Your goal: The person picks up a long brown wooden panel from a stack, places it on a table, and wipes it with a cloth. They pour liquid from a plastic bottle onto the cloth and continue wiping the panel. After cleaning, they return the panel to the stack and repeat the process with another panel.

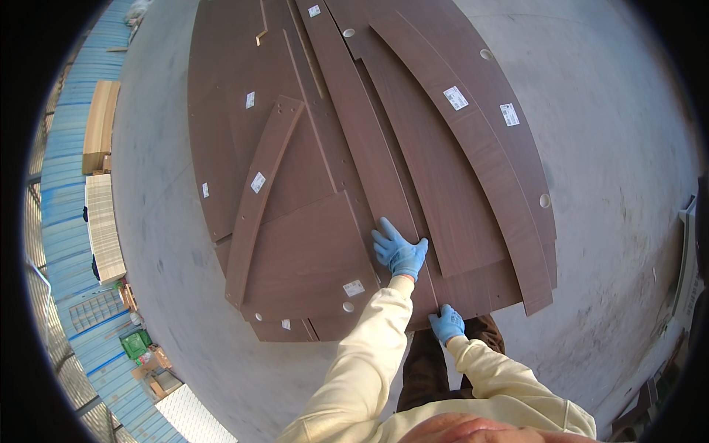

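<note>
A long, narrow dark brown board (354, 140) lies lengthwise over a broad layer of brown panels. My left hand (399, 251), in a blue glove, rests on the near part of this board with its fingers spread. At the near edge of the panels, my blue-gloved right hand (447, 324) is closed at the board's end, its fingers partly hidden. Right of the board lies a wide flat panel (436, 170), with a curved brown strip (480, 148) beyond it. Left of my left hand, a slanting brown strip (255, 188) lies across other panels.
Several white labels and pale round holes mark the panels. Grey concrete floor (155, 192) surrounds the stack. Along the left wall stand stacked light boards (103, 225), a green crate (135, 344) and cartons. A pale metal frame (687, 266) stands at the far right.
</note>
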The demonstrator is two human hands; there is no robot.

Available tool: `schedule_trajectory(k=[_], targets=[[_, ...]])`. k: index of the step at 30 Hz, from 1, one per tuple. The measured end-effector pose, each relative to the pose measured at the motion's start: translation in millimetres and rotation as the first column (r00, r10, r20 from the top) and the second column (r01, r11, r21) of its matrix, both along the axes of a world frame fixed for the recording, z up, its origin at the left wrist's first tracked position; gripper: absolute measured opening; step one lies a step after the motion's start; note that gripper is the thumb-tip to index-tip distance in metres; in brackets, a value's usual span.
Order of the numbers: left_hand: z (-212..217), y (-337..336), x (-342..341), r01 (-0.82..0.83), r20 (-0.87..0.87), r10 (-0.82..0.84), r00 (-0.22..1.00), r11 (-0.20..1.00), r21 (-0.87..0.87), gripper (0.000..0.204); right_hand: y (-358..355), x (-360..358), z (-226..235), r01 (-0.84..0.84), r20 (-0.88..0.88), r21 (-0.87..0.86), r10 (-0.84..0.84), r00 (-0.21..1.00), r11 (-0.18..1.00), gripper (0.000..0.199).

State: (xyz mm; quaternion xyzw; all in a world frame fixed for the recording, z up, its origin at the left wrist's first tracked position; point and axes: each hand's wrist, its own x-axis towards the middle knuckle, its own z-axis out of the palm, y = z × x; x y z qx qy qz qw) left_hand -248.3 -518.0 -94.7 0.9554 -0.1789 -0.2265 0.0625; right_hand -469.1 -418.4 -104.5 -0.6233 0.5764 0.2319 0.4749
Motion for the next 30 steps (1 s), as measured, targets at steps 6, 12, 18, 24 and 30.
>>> schedule_trajectory(k=[6, 12, 18, 24, 30], targets=[[0, -5, 3, -0.003, -0.010, 0.003, 1.000, 0.999, 0.041, 0.130, -2, -3, -3, 0.019, 0.027, 0.009, -0.019, 0.999, 1.000, 0.038], [-2, -10, 3, 0.009, 0.003, -0.009, 1.000, 1.000, -0.009, 0.128, -6, -5, -3, 0.063, 0.036, 0.000, -0.063, 0.997, 0.998, 0.036], [-1, -12, 4, -0.024, -0.048, 0.024, 0.999, 1.000, -0.006, 0.127, -6, -6, -6, 0.033, 0.014, 0.009, -0.033, 0.999, 0.999, 0.035], [3, -13, 5, -0.018, -0.044, 0.018, 0.999, 1.000, -0.005, 0.128, -7, -8, -5, 0.063, 0.068, -0.017, -0.062, 0.996, 0.998, 0.034], [0, -9, 6, -0.073, -0.119, 0.067, 0.991, 0.996, -0.048, 0.128, -11, -10, -10, -0.024, 0.041, -0.031, 0.025, 0.999, 0.999, 0.033]])
